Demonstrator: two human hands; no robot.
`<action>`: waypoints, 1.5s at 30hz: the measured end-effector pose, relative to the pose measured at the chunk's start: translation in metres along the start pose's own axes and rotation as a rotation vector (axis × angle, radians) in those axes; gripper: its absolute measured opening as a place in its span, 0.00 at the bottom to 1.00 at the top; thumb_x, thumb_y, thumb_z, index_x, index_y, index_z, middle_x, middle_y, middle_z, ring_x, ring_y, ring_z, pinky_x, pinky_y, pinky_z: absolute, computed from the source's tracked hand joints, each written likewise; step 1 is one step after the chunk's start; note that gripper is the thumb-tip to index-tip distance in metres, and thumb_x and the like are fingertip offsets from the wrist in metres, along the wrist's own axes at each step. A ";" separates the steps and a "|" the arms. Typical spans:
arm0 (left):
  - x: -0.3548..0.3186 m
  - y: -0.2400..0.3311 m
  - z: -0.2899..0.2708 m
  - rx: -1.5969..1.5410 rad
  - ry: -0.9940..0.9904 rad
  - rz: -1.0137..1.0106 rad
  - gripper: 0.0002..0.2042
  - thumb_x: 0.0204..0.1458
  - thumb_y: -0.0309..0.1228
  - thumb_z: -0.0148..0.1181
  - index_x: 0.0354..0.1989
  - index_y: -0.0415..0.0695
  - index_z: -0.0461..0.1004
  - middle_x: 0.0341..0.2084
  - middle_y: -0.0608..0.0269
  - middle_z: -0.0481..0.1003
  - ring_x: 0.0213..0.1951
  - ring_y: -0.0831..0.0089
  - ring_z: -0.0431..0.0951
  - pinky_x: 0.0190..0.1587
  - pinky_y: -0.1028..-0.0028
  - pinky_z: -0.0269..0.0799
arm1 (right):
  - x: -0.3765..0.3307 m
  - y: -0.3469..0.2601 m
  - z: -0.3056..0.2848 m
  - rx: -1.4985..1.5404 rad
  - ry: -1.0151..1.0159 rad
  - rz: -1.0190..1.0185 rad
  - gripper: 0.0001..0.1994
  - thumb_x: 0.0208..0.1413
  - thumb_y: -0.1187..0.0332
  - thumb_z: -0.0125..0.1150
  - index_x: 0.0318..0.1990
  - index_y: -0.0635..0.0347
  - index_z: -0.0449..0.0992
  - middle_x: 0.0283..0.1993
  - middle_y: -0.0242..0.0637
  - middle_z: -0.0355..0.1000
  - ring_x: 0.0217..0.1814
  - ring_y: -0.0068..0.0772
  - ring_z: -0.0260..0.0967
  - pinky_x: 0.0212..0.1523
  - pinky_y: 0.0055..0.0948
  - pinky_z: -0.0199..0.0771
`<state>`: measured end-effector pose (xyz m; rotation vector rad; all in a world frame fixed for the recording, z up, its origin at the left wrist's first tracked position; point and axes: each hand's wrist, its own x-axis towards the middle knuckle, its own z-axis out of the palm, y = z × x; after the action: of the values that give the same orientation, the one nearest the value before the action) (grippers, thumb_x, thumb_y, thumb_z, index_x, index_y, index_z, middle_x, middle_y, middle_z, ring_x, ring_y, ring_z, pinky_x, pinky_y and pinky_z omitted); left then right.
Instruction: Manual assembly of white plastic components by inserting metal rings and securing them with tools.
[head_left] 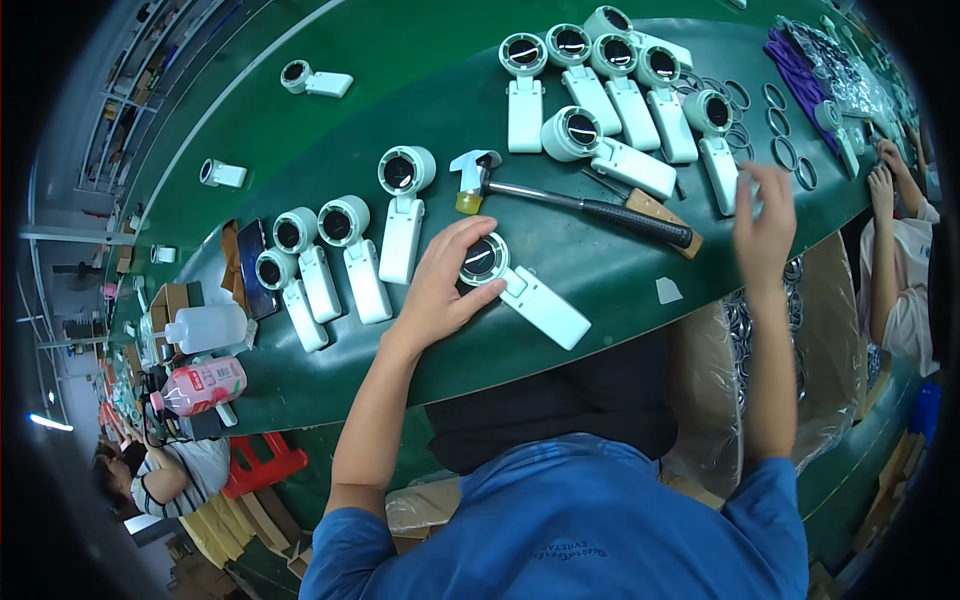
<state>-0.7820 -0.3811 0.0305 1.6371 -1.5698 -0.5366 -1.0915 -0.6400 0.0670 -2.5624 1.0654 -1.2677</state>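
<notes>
My left hand rests on a white handheld device with a round dark lens head, fingers curled around that head on the green conveyor belt. My right hand is raised near the belt's right edge, fingers spread, close to the handle of another white device; whether it holds anything is unclear. A claw hammer with a black grip lies between the hands.
Several more white devices lie in groups at left and top centre. Loose dark rings lie at right. Bottles stand at the left edge. Another person's hands work at far right.
</notes>
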 end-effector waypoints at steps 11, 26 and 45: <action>-0.024 -0.005 0.008 -0.301 0.367 0.087 0.39 0.47 0.36 0.69 0.68 0.37 0.57 0.64 0.45 0.64 0.64 0.60 0.66 0.65 0.61 0.63 | 0.024 0.075 -0.019 -0.215 -0.330 -0.192 0.06 0.57 0.76 0.62 0.42 0.61 0.76 0.42 0.40 0.71 0.42 0.46 0.72 0.39 0.38 0.73; 0.016 0.063 -0.016 0.291 0.348 0.536 0.18 0.47 0.26 0.71 0.48 0.45 0.77 0.37 0.66 0.79 0.34 0.67 0.79 0.36 0.68 0.74 | 0.033 -0.114 -0.043 -0.069 -0.323 -0.956 0.11 0.44 0.69 0.63 0.38 0.52 0.77 0.44 0.31 0.74 0.44 0.33 0.73 0.42 0.32 0.74; -0.004 0.020 -0.013 -0.412 0.226 0.234 0.09 0.49 0.27 0.73 0.35 0.37 0.81 0.32 0.59 0.81 0.37 0.63 0.80 0.42 0.64 0.74 | -0.014 -0.163 0.058 1.186 -0.767 0.485 0.15 0.64 0.74 0.57 0.56 0.70 0.72 0.44 0.37 0.78 0.43 0.26 0.74 0.46 0.29 0.75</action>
<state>-0.7852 -0.3723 0.0526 1.1453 -1.3533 -0.4912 -0.9659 -0.5205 0.0797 -1.4690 0.4494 -0.4240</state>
